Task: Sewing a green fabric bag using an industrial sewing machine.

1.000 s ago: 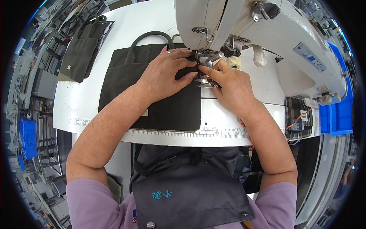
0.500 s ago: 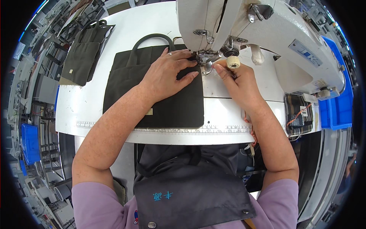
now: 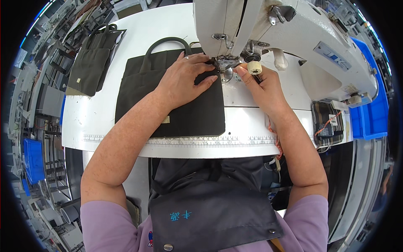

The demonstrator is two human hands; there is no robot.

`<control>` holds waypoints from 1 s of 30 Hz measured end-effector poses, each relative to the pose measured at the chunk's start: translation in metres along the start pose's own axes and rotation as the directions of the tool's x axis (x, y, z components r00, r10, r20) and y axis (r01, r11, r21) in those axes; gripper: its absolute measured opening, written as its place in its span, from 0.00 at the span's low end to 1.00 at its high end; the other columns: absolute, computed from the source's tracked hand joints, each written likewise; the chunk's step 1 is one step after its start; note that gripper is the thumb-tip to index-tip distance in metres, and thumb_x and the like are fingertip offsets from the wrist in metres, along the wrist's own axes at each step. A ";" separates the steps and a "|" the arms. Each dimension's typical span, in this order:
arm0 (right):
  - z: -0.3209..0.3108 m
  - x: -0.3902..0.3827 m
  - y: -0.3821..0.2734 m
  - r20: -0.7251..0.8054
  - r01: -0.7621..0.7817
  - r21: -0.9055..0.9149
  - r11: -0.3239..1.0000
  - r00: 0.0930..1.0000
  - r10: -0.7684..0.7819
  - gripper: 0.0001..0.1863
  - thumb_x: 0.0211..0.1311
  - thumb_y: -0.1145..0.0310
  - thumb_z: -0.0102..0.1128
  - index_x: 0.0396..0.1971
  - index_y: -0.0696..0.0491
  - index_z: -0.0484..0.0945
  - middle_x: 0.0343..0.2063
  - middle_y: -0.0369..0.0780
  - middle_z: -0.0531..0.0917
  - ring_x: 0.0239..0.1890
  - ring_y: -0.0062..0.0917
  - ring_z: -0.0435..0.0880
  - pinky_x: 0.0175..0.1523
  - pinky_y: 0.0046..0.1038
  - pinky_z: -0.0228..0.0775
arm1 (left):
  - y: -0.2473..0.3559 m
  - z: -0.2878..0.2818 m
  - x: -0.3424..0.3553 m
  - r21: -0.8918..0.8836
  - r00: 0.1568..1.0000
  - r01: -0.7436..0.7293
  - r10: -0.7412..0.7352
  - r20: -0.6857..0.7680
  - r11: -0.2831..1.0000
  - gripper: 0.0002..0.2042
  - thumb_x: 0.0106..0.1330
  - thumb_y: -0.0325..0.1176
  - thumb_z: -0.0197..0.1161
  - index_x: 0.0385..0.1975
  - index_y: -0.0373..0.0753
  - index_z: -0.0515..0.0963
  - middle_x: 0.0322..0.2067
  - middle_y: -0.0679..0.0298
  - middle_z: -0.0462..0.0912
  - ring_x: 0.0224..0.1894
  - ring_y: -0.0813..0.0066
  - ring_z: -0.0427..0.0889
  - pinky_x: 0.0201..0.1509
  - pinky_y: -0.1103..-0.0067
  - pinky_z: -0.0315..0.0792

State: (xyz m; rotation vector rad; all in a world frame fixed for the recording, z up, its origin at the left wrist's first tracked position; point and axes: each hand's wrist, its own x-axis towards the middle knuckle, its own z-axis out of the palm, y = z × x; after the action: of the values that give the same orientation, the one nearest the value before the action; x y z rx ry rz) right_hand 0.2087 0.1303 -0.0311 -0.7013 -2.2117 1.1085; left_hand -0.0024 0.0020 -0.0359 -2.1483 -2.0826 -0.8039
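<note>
A dark olive fabric bag piece with a looped handle lies flat on the white sewing table, its right edge by the needle area of a white sewing machine. My left hand rests on it, palm down and fingers spread, with the fingertips close to the presser foot. To the right of the needle area, my right hand is closed, thumb and index finger pinched together beside the machine's cream tension knob. Something dark and slim shows in that grip; its kind is mostly hidden.
Another dark bag piece with handles lies at the far left of the table. A ruler strip runs along the near edge. At the right are a striped fabric bundle, orange cord and a blue bin.
The bag piece has slid slightly away from me, its near edge now farther from the table edge. My left hand stays spread on it; my right hand keeps its pinch with little movement.
</note>
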 end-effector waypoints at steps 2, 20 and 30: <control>-0.002 0.001 0.007 0.008 0.017 0.018 1.000 1.000 -0.017 0.15 0.72 0.64 0.64 0.50 0.58 0.84 0.27 0.40 0.85 0.28 0.19 0.75 0.37 0.26 0.72 | 0.001 -0.001 0.002 0.010 0.998 0.042 -0.042 0.040 0.999 0.16 0.70 0.45 0.65 0.49 0.42 0.86 0.59 0.60 0.81 0.66 0.62 0.76 0.76 0.50 0.61; -0.014 -0.009 -0.003 0.111 0.323 -0.457 0.829 0.945 -0.307 0.13 0.66 0.56 0.66 0.42 0.48 0.86 0.34 0.37 0.83 0.35 0.35 0.86 0.41 0.38 0.77 | 0.074 -0.046 -0.042 -0.162 0.955 -0.228 0.253 0.154 0.960 0.18 0.51 0.33 0.74 0.42 0.40 0.78 0.49 0.62 0.83 0.50 0.58 0.83 0.58 0.60 0.76; -0.008 -0.010 0.003 0.140 0.379 -0.398 0.835 0.925 -0.353 0.10 0.64 0.59 0.67 0.39 0.46 0.90 0.34 0.35 0.83 0.35 0.33 0.86 0.41 0.37 0.77 | 0.085 -0.042 -0.051 0.023 0.974 -0.125 0.118 0.191 0.992 0.19 0.52 0.27 0.72 0.46 0.39 0.79 0.46 0.62 0.85 0.43 0.58 0.86 0.50 0.67 0.81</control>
State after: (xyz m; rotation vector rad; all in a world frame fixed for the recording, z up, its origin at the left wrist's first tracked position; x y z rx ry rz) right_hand 0.2223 0.1296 -0.0322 -0.3787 -2.5296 0.4691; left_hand 0.0655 -0.0689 0.0082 -2.3906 -2.0035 -0.5667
